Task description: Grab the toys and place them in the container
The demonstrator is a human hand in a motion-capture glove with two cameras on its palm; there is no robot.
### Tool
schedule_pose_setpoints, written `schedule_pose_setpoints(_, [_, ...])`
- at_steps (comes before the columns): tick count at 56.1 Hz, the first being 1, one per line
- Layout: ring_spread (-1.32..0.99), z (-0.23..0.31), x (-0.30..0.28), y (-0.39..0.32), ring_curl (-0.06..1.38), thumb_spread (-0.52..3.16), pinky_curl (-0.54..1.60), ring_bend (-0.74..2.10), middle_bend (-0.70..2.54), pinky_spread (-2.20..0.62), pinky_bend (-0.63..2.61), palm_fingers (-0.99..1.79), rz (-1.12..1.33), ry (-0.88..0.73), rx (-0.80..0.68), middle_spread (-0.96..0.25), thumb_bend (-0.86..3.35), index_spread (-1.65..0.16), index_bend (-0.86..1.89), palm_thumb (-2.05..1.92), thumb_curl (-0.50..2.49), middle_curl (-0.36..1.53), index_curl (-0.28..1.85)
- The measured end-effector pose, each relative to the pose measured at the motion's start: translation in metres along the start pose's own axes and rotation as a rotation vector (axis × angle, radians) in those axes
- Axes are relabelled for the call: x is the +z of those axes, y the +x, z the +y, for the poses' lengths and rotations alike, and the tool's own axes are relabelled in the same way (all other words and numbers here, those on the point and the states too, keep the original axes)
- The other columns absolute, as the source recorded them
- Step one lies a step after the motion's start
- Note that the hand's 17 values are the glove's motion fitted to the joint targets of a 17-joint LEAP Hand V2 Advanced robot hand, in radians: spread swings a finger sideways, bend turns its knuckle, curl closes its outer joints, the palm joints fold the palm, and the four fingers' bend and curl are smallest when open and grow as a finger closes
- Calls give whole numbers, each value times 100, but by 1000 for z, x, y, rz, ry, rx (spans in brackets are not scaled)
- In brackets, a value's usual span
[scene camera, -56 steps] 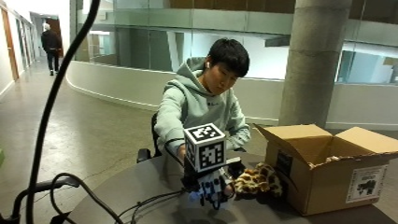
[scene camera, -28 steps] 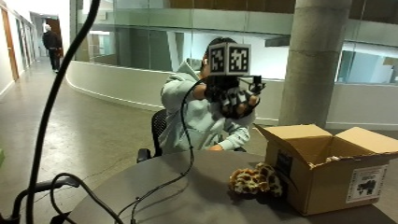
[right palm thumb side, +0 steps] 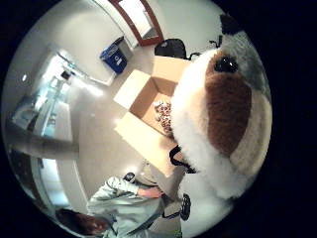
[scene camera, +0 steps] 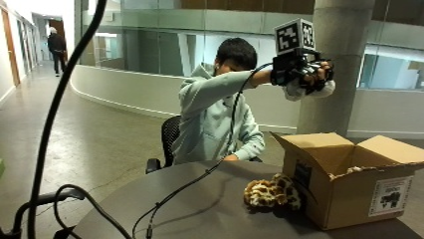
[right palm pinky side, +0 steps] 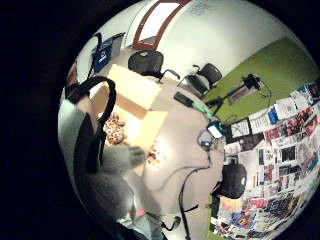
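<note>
Fingers (scene camera: 323, 74) of the gloved right hand (scene camera: 305, 74) are curled around a plush toy (scene camera: 291, 90), which they hold high in the air, above the open cardboard box (scene camera: 351, 186) that stands on the round table (scene camera: 199, 209). Only a pale, soft part of this toy shows under the hand in the outside view, at about 7 o'clock from the fingers. From the hand, the box is at about 5 o'clock, well below it.

A second toy, spotted like a giraffe (scene camera: 271, 193), lies on the table and touches the box wall on its side toward the person. The person sits behind the table in a grey hoodie, with the right arm raised.

Only the thumb side palm view shows the held toy (right palm thumb side: 223, 109) close: white fur, a brown patch, a black eye and a grey part. It also looks down into the box (right palm thumb side: 143, 116), where another spotted toy (right palm thumb side: 162, 113) lies on the bottom; the outside view hides this. Looking from the little finger side, the toy's grey fur (right palm pinky side: 115, 165) is beside the box (right palm pinky side: 140, 107), and the giraffe (right palm pinky side: 156, 152) lies just outside the box wall.
</note>
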State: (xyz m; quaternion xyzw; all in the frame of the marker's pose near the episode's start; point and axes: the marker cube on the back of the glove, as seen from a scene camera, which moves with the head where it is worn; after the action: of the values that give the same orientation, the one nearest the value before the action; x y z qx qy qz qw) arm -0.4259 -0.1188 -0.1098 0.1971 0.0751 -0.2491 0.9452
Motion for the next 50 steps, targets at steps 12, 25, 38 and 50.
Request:
schedule_pose_setpoints(12, [-31,-12,27,-24,57,73,82,153,71,-44,124,-5,10,-109,-60,-27,9,-31,41,34,96,92,3])
schedule_pose_setpoints(25, [-23,1,16,9,36,109,62,93,33,-13,98,-17,-74,-63,-13,-14,-4,-25,31,7,67,71,14])
schedule_pose_setpoints(38, [-21,39,3,79,33,131,51,87,33,-5,85,4,-36,-33,111,-11,-1,-24,18,0,50,66,20])
schedule_pose_setpoints(50, [-21,80,39,164,34,148,47,91,35,-3,83,9,-60,-106,234,-9,3,-24,15,5,42,64,23])
